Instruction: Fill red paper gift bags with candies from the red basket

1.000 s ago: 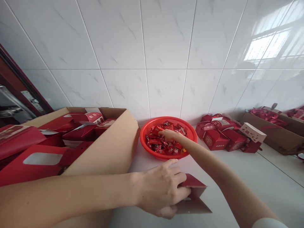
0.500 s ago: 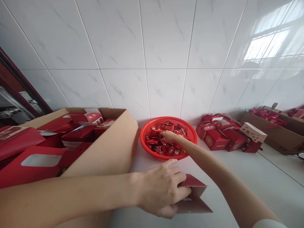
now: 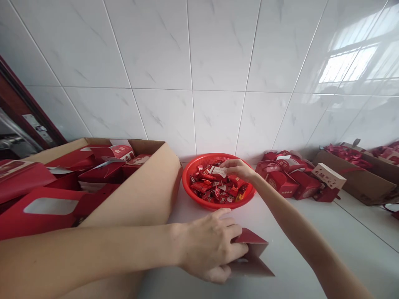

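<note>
My left hand [image 3: 215,245] is closed on a small red paper gift box [image 3: 252,236], whose open end with raised flaps faces right. It holds the box low over the white counter, in front of the basket. Beyond it stands a round red plastic basket [image 3: 187,182] with several wrapped candies [image 3: 215,187] in red, white and yellow. My right hand [image 3: 238,168] is over the basket's right side, fingers pinched on a white-and-red candy packet [image 3: 219,171]. The packet is just above the other candies. What lies inside the gift box is hidden.
A large cardboard carton [image 3: 149,187] full of red gift boxes [image 3: 50,203] stands at left. Closed red boxes [image 3: 282,182] sit right of the basket, against the tiled wall [image 3: 218,120]. Another carton [image 3: 355,178] with red ribbons is farther right.
My right hand has risen from among the candies and shifted right, now pinching a white-and-red packet. My left hand and the gift box are almost unchanged.
</note>
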A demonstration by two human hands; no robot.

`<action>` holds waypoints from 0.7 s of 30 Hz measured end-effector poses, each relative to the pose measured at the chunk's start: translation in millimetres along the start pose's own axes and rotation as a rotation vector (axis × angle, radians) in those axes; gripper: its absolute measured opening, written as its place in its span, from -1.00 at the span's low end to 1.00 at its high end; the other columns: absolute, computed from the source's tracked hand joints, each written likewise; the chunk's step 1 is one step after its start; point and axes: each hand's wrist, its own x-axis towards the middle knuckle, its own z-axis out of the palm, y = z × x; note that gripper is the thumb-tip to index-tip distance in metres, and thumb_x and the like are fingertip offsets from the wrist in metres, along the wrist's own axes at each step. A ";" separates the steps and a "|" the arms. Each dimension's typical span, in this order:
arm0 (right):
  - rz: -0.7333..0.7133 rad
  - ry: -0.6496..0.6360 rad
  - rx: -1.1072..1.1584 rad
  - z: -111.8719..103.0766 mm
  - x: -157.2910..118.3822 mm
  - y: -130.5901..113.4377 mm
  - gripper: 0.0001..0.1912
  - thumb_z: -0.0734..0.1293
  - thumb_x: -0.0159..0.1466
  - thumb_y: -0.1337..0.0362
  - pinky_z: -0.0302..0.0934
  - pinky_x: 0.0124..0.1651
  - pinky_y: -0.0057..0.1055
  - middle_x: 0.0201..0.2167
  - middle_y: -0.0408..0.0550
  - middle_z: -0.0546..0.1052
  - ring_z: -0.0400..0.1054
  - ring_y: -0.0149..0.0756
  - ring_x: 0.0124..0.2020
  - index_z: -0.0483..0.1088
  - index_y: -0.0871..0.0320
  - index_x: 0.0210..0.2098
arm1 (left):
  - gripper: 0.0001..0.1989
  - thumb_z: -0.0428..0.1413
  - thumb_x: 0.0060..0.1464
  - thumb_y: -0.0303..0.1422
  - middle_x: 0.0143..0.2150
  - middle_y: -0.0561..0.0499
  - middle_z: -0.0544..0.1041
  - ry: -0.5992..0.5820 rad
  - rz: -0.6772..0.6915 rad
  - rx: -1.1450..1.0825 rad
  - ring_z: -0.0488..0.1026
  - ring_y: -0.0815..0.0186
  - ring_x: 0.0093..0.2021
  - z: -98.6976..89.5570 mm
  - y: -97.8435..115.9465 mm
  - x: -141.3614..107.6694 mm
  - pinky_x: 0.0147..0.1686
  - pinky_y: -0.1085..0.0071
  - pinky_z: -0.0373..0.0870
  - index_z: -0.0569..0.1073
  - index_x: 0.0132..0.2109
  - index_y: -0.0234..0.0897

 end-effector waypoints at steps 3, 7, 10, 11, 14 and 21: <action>0.082 0.059 0.187 -0.9 -2.7 5.3 -0.82 0.43 0.03 0.31 0.42 0.01 -0.24 -0.26 0.05 0.63 0.53 -0.16 -0.17 0.53 0.23 -0.34 | -0.72 0.16 0.09 -0.23 -0.29 -0.05 0.47 0.016 0.008 -0.001 0.37 0.21 -0.32 0.5 -0.2 -0.4 0.04 0.14 0.30 0.49 -0.10 -0.29; 0.122 0.086 0.203 0.9 0.1 10.8 -0.90 0.40 0.12 0.30 0.43 0.07 -0.15 -0.21 0.17 0.63 0.52 -0.05 -0.06 0.50 0.24 -0.41 | -0.73 0.15 0.10 -0.23 -0.29 -0.05 0.47 0.009 0.011 -0.001 0.37 0.22 -0.33 0.1 -0.3 -0.4 0.04 0.14 0.30 0.50 -0.10 -0.28; 0.118 0.101 0.174 5.4 2.5 12.0 -0.86 0.34 0.22 0.28 0.41 0.10 -0.11 -0.15 0.22 0.61 0.51 -0.05 -0.03 0.49 0.24 -0.35 | -0.74 0.15 0.11 -0.23 -0.28 -0.05 0.47 0.008 0.012 0.000 0.37 0.22 -0.32 0.2 -0.2 -0.4 0.05 0.14 0.29 0.50 -0.11 -0.28; 0.109 0.104 0.154 7.6 2.8 12.1 -0.85 0.31 0.25 0.28 0.41 0.11 -0.12 -0.11 0.22 0.60 0.51 -0.07 -0.02 0.48 0.24 -0.30 | -0.74 0.15 0.11 -0.23 -0.28 -0.05 0.47 0.012 0.012 0.001 0.38 0.22 -0.32 0.4 -0.3 -0.4 0.06 0.14 0.29 0.49 -0.11 -0.28; 0.059 0.122 0.055 14.5 2.8 12.6 -0.74 0.28 0.29 0.25 0.40 0.11 -0.21 0.06 0.17 0.52 0.48 -0.16 0.04 0.45 0.22 -0.08 | -0.74 0.15 0.11 -0.23 -0.28 -0.04 0.47 0.012 0.008 -0.001 0.37 0.23 -0.33 0.8 -0.5 -0.4 0.07 0.13 0.29 0.49 -0.11 -0.28; 0.076 -0.056 -0.430 22.5 7.1 14.1 -0.83 0.29 0.12 0.44 0.38 -0.21 -0.35 -0.37 -0.04 0.59 0.49 -0.24 -0.32 0.54 0.19 -0.38 | -0.73 0.14 0.12 -0.24 -0.27 -0.06 0.47 -0.013 0.003 -0.024 0.37 0.22 -0.31 0.2 -0.9 0.1 0.08 0.11 0.29 0.48 -0.08 -0.29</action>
